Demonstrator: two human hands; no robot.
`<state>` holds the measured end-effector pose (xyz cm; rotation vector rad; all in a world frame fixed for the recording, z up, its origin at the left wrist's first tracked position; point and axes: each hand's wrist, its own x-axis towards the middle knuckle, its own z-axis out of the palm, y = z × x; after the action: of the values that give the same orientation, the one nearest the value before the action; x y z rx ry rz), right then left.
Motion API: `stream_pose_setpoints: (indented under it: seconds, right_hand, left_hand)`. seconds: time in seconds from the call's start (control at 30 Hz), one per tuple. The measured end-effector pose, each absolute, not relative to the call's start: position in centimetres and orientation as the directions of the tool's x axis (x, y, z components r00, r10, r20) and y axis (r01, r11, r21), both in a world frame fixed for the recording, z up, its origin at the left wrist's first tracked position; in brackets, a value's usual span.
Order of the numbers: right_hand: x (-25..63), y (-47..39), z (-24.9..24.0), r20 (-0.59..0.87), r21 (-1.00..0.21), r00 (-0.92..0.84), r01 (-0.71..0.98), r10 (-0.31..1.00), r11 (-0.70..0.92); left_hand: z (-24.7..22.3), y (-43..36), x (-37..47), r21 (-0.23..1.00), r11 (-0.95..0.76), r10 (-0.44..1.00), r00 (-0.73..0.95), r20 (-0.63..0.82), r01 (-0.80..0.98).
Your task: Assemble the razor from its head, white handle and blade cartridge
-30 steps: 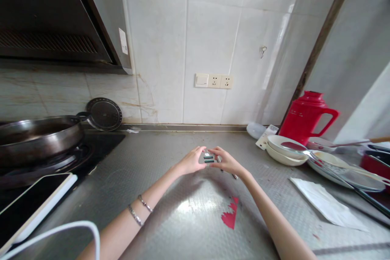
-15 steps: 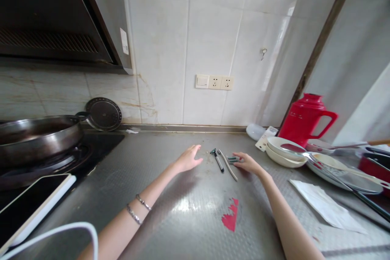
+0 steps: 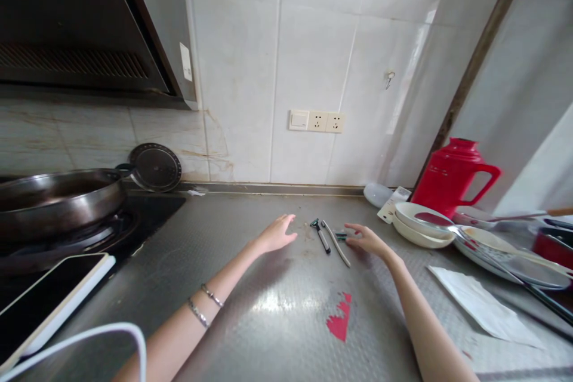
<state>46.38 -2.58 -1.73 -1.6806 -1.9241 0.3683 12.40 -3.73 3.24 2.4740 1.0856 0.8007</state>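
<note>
My left hand is over the metal counter, fingers apart and holding nothing, left of a razor with a dark head. Beside the razor lies a thin, pale curved stick. My right hand is at a small dark green item, with thumb and fingers spread apart; part of that item is hidden behind the fingers. A torn red patch shows on the counter nearer to me.
A pan and a phone with a white cable are at the left. Stacked bowls, a red thermos, a plate with utensils and a white tissue lie right.
The view has shifted slightly, so the surroundings appear a little further right. Both hands stay in nearly the same place over the counter, with their fingers still apart.
</note>
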Motion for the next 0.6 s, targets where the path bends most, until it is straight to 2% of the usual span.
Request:
stream_pose_setpoints:
  seconds: [0.17,0.3,0.4,0.5,0.6]
  right_hand:
    - [45.2,-2.9,0.3,0.352,-0.518,-0.026,0.827,0.935,0.219]
    - [42.6,-3.2,2.3,0.435,-0.485,0.03,0.85,0.9,0.207]
    - [39.3,-3.5,3.1,0.445,-0.403,0.037,0.901,0.895,0.163]
    - [34.8,-3.8,3.1,0.393,-0.308,-0.009,0.941,0.919,0.141]
    - [30.2,-4.1,2.5,0.287,-0.2,-0.089,0.968,0.954,0.15]
  left_hand:
    - [3.6,-3.3,12.0,0.46,-0.676,0.737,0.553,0.389,0.576]
    - [3.6,-3.0,10.5,0.42,-0.665,0.742,0.482,0.466,0.618]
    - [3.2,-2.6,8.3,0.438,-0.507,0.842,0.318,0.435,0.743]
    - [2.5,-1.8,5.3,0.499,-0.222,0.928,0.025,0.371,0.838]
    - [1.4,-1.1,2.3,0.508,-0.13,0.932,-0.069,0.355,0.852]
